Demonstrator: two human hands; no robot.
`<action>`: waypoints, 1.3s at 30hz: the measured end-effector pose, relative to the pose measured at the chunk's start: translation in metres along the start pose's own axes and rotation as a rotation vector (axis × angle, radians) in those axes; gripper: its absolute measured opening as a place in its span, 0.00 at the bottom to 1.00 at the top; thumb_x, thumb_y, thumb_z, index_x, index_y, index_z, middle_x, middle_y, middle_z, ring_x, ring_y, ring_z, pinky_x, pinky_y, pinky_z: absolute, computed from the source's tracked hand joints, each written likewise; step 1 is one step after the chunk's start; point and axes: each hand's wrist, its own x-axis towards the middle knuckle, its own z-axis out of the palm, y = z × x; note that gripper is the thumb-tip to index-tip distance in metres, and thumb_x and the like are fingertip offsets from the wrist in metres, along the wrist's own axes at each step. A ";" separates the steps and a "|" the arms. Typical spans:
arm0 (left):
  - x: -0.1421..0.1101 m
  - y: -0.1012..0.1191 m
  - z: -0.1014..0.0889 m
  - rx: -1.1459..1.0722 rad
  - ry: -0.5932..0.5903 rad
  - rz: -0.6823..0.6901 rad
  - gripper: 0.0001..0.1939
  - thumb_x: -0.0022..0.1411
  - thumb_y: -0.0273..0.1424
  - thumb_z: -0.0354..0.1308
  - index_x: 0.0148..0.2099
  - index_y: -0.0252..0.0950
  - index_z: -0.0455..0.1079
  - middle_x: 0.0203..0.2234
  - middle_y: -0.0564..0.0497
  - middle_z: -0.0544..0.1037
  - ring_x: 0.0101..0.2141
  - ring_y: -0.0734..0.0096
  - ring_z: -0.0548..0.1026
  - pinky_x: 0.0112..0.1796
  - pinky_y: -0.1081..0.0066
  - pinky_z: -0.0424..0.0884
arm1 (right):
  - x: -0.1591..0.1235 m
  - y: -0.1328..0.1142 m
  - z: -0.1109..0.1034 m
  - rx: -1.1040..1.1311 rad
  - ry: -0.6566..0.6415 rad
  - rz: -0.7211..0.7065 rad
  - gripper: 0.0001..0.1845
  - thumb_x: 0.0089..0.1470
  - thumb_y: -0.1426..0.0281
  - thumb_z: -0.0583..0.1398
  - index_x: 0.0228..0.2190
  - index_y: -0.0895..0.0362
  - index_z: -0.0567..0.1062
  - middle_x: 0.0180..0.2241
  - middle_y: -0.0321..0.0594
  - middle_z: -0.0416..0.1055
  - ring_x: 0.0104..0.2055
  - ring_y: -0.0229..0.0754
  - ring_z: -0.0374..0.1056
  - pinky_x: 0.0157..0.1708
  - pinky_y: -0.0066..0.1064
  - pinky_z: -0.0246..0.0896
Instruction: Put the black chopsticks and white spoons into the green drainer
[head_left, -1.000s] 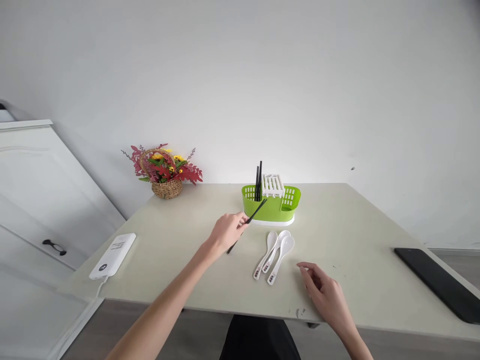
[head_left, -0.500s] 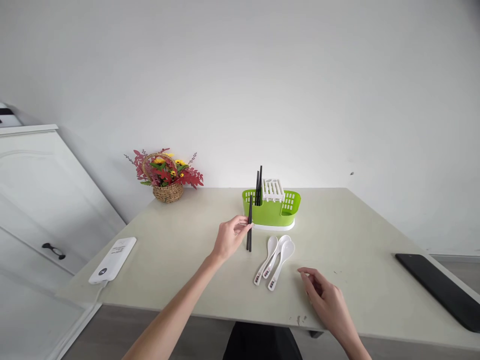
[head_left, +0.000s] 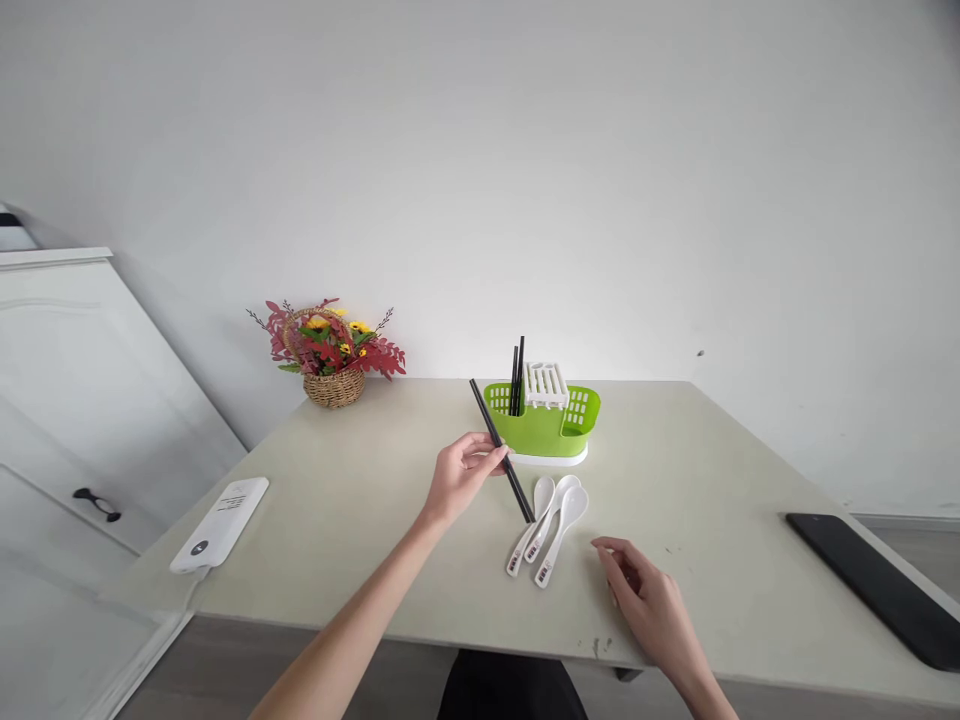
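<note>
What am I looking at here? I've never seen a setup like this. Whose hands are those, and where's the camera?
There is no machine here: these are a person's two bare hands, seen by a camera worn on that person's head, looking forward and down.

The left hand holds black chopsticks at a slant between its fingers. The right hand, loosely curled near the table's front edge, holds nothing that I can see.

On the table are three white spoons, a green holder with more chopsticks upright in it, a basket of flowers, a white device with a cable, and a flat black object.
</note>
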 end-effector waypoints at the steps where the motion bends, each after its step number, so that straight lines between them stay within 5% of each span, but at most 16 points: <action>1: -0.001 0.004 0.003 -0.037 -0.015 -0.020 0.22 0.57 0.45 0.72 0.45 0.33 0.77 0.40 0.43 0.84 0.38 0.61 0.84 0.44 0.60 0.84 | 0.001 -0.001 0.001 0.030 -0.015 0.010 0.30 0.62 0.43 0.54 0.47 0.54 0.79 0.24 0.34 0.67 0.26 0.41 0.62 0.28 0.30 0.59; 9: -0.011 0.017 0.032 -0.262 -0.064 -0.111 0.23 0.53 0.43 0.76 0.43 0.32 0.77 0.37 0.44 0.85 0.36 0.60 0.85 0.46 0.55 0.83 | -0.004 -0.061 0.010 0.350 -0.187 -0.034 0.30 0.67 0.44 0.51 0.55 0.52 0.73 0.40 0.43 0.75 0.35 0.42 0.69 0.39 0.34 0.67; 13: -0.016 0.016 0.041 -0.298 -0.040 -0.156 0.23 0.52 0.42 0.77 0.43 0.32 0.78 0.38 0.45 0.85 0.35 0.61 0.85 0.46 0.57 0.83 | -0.006 -0.090 0.017 0.474 -0.251 -0.034 0.33 0.66 0.43 0.50 0.53 0.54 0.75 0.28 0.36 0.66 0.29 0.40 0.62 0.28 0.30 0.61; 18: -0.016 0.012 0.038 -0.239 -0.066 -0.224 0.26 0.50 0.44 0.77 0.46 0.32 0.81 0.40 0.43 0.86 0.37 0.61 0.85 0.45 0.63 0.82 | -0.004 -0.085 0.021 0.506 -0.183 0.110 0.36 0.61 0.39 0.55 0.51 0.57 0.77 0.25 0.28 0.45 0.24 0.34 0.41 0.20 0.27 0.41; 39: -0.014 0.027 0.028 -0.141 -0.024 -0.188 0.24 0.51 0.46 0.76 0.41 0.31 0.83 0.35 0.43 0.86 0.35 0.64 0.83 0.45 0.64 0.81 | -0.016 -0.084 0.013 0.480 -0.208 0.074 0.34 0.64 0.42 0.53 0.53 0.57 0.76 0.26 0.30 0.45 0.25 0.35 0.43 0.21 0.28 0.43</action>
